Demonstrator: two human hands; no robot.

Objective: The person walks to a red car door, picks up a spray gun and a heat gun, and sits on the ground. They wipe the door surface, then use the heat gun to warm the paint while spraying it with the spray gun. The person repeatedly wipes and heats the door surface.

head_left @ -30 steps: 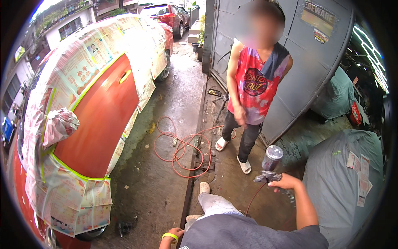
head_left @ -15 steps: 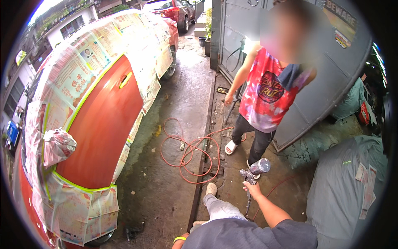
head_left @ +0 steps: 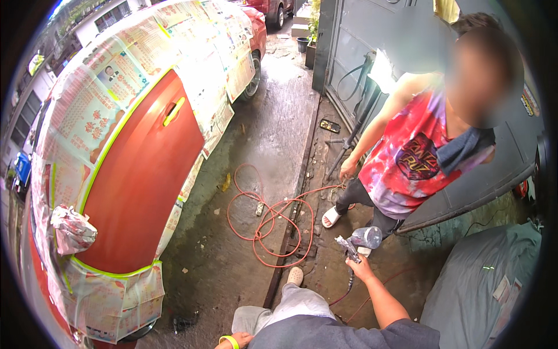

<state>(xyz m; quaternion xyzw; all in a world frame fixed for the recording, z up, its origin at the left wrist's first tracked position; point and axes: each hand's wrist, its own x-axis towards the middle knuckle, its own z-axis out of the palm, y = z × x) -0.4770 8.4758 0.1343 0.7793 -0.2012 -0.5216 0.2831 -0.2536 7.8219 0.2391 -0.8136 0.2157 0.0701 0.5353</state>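
My right hand [head_left: 360,266] grips a spray gun [head_left: 348,246] with a translucent cup [head_left: 367,237] on top and a hose below. My left hand [head_left: 240,339], with a yellow wristband, is low at the bottom edge against my clothing, its fingers partly hidden. To my left stands a red car, its bare door panel [head_left: 140,174] outlined in yellow-green tape and surrounded by printed masking paper [head_left: 110,294]. Crumpled paper [head_left: 74,230] wraps the mirror.
A person [head_left: 423,161] in a tie-dye sleeveless top stands close ahead-right. Coiled orange hose [head_left: 273,215] crosses the ground near a concrete ledge. A metal gate [head_left: 505,151] stands behind the person, with a stand [head_left: 340,157] beside it. A grey-covered object [head_left: 471,291] is at lower right.
The person has moved nearer and rightward in view, one arm lowered toward the stand. My right hand with the spray gun has shifted left and lower. The view has shifted slightly.
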